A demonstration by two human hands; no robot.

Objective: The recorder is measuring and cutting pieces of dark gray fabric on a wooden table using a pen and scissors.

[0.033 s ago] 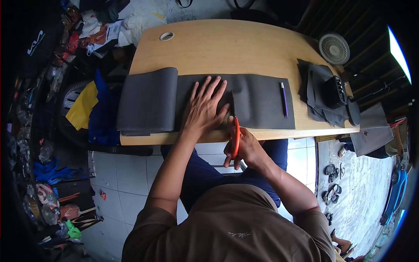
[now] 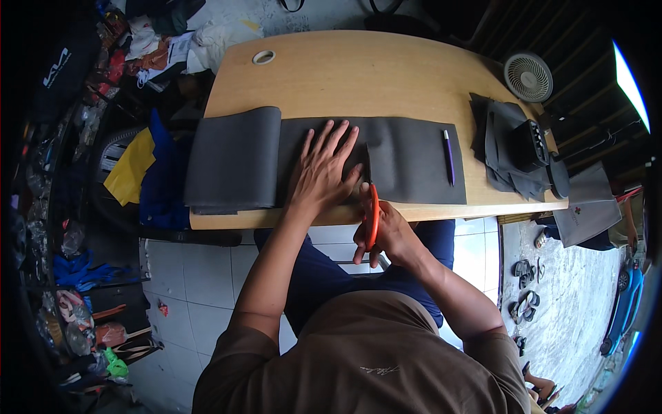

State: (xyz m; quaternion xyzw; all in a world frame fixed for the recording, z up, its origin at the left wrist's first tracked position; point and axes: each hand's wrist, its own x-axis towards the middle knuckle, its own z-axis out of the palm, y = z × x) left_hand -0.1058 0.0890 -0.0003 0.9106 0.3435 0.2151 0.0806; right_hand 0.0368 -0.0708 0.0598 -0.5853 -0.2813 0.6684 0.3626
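A long strip of dark grey sheet material (image 2: 414, 162) lies across the wooden table, its left part folded over into a thick layered stack (image 2: 233, 162). My left hand (image 2: 324, 165) rests flat on the sheet with its fingers spread. Just right of it, at the table's front edge, my right hand (image 2: 389, 234) grips a pair of scissors (image 2: 374, 217) by the orange handles. The dark blades point away from me over the sheet; whether they are parted is hard to make out. A purple pen (image 2: 449, 159) lies on the sheet's right end.
A roll of tape (image 2: 263, 57) sits at the table's far left. Several dark cut pieces (image 2: 498, 148) lie at the right, beside a black box-shaped thing (image 2: 529, 145) and a small fan (image 2: 528, 77). Blue and yellow material (image 2: 132, 168) hangs left of the table.
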